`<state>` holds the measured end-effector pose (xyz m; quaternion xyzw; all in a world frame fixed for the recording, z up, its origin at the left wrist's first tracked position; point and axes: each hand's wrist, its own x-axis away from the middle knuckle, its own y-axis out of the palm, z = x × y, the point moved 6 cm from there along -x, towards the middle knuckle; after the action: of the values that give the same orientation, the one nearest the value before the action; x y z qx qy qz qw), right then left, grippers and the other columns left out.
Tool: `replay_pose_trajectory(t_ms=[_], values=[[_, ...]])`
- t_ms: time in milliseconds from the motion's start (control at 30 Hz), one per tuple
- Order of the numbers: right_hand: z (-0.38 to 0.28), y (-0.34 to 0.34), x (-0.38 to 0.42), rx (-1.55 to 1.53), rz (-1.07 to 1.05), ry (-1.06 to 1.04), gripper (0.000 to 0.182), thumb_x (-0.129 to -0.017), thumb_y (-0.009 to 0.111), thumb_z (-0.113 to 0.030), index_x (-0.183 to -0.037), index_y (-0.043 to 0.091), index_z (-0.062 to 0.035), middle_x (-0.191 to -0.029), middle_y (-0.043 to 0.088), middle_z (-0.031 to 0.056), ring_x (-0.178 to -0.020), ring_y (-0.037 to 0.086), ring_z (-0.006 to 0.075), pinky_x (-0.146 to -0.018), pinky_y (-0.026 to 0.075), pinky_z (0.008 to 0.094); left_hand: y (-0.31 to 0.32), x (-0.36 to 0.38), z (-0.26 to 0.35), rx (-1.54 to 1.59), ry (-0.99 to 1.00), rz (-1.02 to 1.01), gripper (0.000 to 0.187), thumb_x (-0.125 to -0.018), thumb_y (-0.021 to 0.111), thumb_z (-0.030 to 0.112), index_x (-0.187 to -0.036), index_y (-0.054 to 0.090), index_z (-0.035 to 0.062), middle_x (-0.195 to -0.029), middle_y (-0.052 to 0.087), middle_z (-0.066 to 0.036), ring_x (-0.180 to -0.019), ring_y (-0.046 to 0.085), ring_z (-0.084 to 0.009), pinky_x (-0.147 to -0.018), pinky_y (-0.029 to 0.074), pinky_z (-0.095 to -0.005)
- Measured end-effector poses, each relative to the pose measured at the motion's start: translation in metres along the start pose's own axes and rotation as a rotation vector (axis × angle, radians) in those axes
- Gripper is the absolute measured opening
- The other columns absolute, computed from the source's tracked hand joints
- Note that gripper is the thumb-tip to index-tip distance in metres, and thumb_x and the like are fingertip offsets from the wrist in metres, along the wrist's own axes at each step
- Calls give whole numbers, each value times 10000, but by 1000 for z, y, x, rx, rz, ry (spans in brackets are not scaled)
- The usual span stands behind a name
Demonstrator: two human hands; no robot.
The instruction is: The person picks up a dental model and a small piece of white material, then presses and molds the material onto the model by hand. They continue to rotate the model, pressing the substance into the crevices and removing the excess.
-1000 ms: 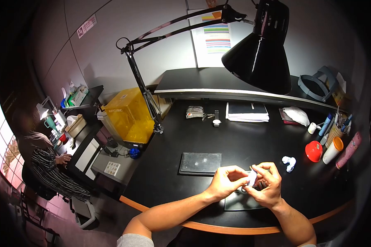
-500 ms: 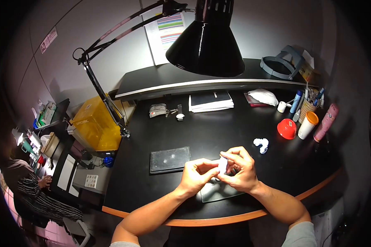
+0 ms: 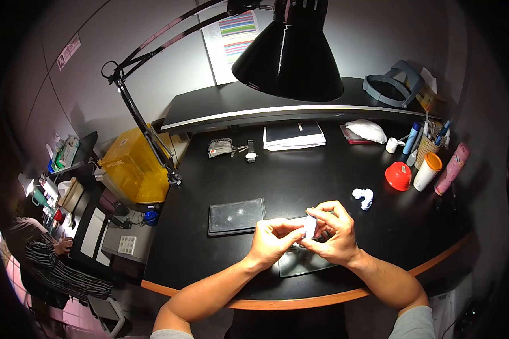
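Observation:
My left hand [image 3: 273, 244] and my right hand [image 3: 335, 234] meet over the front of the desk, fingers closed on a small white piece [image 3: 310, 227]. Fingertips hide part of it, and glare washes out its details. Beneath the hands lies a dark, glossy flat pad [image 3: 300, 268], partly covered by them. To the right rests a white arch-shaped dental model [image 3: 363, 199], touched by neither hand. On the left, a dark flat rectangular case [image 3: 236, 217] with whitish smudges lies near my left hand.
A black lamp [image 3: 291, 62] hangs above the black desk [image 3: 209, 265]. At right stand a red bowl [image 3: 398, 176], an orange-lidded cup [image 3: 427, 171] and a pink bottle [image 3: 453, 168]. Papers [image 3: 294, 137] lie at the back. Another person [image 3: 51, 254] sits far left.
The whole view has shifted slightly, so the desk items appear a little further right. Both hands keep their grip on the white piece, which looks slightly turned.

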<state>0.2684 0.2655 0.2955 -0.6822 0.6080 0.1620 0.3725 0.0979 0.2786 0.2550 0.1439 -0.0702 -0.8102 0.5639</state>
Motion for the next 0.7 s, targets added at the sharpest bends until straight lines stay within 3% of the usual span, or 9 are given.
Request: replay_pose_trajectory(t_ms=[200, 333, 433, 700], values=[[-1, 0, -1, -25, 14, -19, 565, -717, 940, -81, -1219, 708, 37, -1131, 599, 133, -799, 708, 122, -619, 602, 238, 3, 0, 1, 4, 21, -16, 155, -943, 754, -1, -1092, 756, -43, -1016, 774, -133, -918, 735, -163, -847, 616, -302], [-8, 2, -2, 66, -68, -45, 643, -661, 958, -48, -1245, 699, 22, -1173, 579, 161, -854, 749, 179, -660, 624, 247, -1, -2, 4, -82, 13, 10, 107, -938, 775, 33, -1022, 743, -25, -950, 775, -102, -858, 738, -138, -821, 608, -286], [-9, 1, -3, 60, -22, -55, 593, -678, 952, -80, -1214, 720, 20, -1127, 606, 135, -763, 688, 129, -634, 612, 244, -1, -1, 5, -114, 59, 34, 111, -935, 777, 33, -1022, 737, -22, -939, 775, -102, -857, 737, -136, -815, 605, -288], [-6, -1, -2, 42, -41, -25, 600, -696, 954, -98, -1236, 715, 11, -1142, 596, 123, -793, 693, 117, -654, 608, 238, -1, 0, 6, -64, 22, 43, 132, -918, 784, 14, -1038, 763, -37, -990, 782, -140, -885, 739, -167, -845, 602, -309]])
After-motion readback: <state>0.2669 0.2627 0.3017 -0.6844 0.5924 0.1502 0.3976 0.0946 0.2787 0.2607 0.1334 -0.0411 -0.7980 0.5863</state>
